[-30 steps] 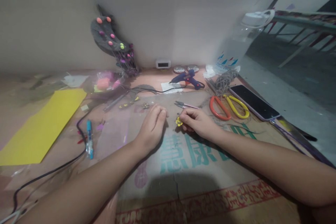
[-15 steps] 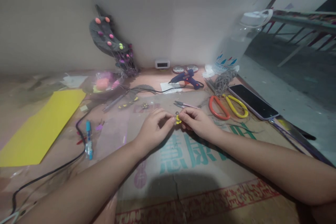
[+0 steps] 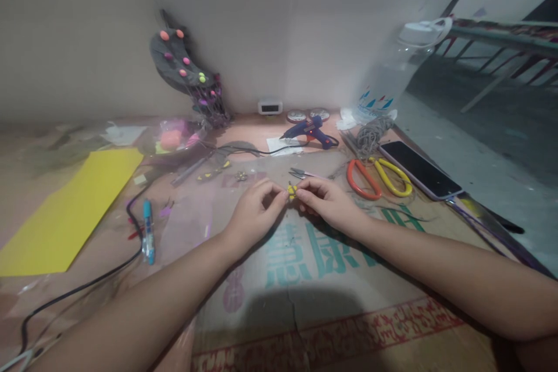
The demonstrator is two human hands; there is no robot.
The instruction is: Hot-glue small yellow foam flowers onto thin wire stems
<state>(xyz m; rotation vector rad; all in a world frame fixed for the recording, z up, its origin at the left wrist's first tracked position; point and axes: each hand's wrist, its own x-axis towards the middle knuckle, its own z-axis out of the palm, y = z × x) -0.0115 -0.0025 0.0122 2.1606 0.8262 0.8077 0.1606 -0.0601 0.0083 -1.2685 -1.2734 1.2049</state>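
My left hand (image 3: 256, 210) and my right hand (image 3: 325, 200) meet over the middle of a flattened cardboard sheet (image 3: 322, 279). Between their fingertips sits a small yellow craft piece (image 3: 291, 190), pinched from both sides. Both hands have curled fingers. Just behind them lies a small pair of snips (image 3: 305, 173). Large scissors with one orange and one yellow handle (image 3: 378, 177) rest to the right of my right hand.
A blue glue gun (image 3: 310, 129) with its black cord lies near the wall. A phone (image 3: 422, 168), a coil of grey twine (image 3: 371, 132) and a water bottle (image 3: 392, 78) are at the right. A yellow sheet (image 3: 70, 209), a blue pen (image 3: 148, 231) and a beaded dark craft piece (image 3: 187, 72) are at the left.
My left hand moved right from the cardboard to meet my right hand and pinched the yellow piece. Both hands then lifted it slightly away from me.
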